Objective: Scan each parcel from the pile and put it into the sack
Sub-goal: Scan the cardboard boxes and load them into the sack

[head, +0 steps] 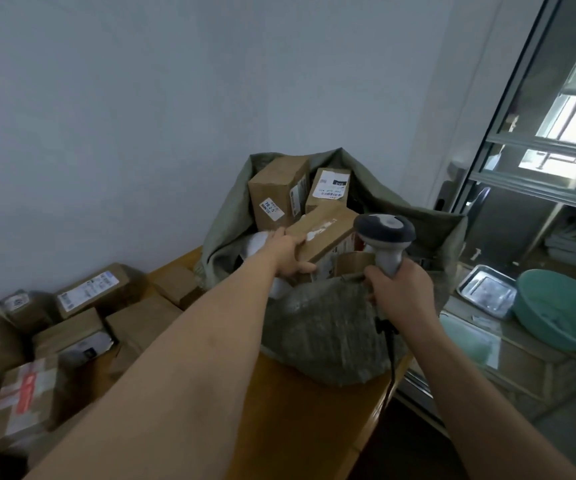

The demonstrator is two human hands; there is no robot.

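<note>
A grey-green woven sack [317, 327] stands open on the wooden table [300, 420], with several cardboard parcels inside. My left hand [288, 254] grips the near end of a brown taped parcel [324, 233] at the sack's mouth. Behind it in the sack stand a tall brown box [276, 192] and a labelled box [328, 188]. My right hand [400, 289] grips the handle of a grey barcode scanner [385, 237], and also holds the sack's near rim. The scanner's head points away from me over the sack. A pile of cardboard parcels [82, 327] lies at the left on the table.
A plain wall stands behind the table. At the right is a glass partition with a metal frame [508, 147]. Beyond it lie a green plastic basin [563, 310] and a steel tray [487, 294]. The scanner's black cable [391, 355] hangs down over the table's right edge.
</note>
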